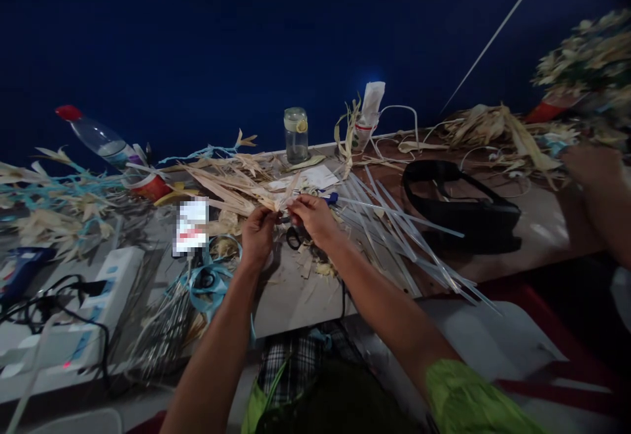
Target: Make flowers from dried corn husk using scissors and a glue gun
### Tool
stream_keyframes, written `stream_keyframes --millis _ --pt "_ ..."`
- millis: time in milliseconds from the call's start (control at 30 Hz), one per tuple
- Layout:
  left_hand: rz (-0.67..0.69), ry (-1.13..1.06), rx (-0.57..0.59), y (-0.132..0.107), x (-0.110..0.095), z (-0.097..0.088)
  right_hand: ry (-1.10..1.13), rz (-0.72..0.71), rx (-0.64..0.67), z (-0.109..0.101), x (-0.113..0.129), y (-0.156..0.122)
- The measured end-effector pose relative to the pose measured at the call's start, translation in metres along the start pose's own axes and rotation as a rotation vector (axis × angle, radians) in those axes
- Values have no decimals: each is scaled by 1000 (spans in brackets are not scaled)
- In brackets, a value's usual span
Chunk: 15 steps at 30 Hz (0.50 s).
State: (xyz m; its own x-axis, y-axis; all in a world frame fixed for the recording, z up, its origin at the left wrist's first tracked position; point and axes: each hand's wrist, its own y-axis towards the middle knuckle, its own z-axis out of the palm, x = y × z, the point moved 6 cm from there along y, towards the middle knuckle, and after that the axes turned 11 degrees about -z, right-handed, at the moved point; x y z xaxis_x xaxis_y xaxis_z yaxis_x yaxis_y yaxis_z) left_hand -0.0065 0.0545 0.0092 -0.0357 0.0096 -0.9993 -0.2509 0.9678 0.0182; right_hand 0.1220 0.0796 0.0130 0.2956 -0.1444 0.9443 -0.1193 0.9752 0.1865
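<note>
Pinching a pale, thin, papery strip (281,203), the left hand (258,235) and right hand (313,219) had their grip clamped on it above the littered surface (286,304), near black scissors (294,239). Dry husks (227,191) lay left, clear plastic rods (408,244) right; a dark blue wall (221,39) stood behind.

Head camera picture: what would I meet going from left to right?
Clear plastic bottle with a red cap, bare left hand, clear round jar, white-and-red cup, black object with a looped strap, bunch of cream flowers.
</note>
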Motion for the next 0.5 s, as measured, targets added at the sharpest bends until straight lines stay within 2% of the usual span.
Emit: stream_keyframes --millis 267,500 --pt "7 -26 -42 -2 -1 1 389 232 50 8 -8 -3" --pt "16 -14 -40 -6 -4 1 399 241 94 12 -7 -7"
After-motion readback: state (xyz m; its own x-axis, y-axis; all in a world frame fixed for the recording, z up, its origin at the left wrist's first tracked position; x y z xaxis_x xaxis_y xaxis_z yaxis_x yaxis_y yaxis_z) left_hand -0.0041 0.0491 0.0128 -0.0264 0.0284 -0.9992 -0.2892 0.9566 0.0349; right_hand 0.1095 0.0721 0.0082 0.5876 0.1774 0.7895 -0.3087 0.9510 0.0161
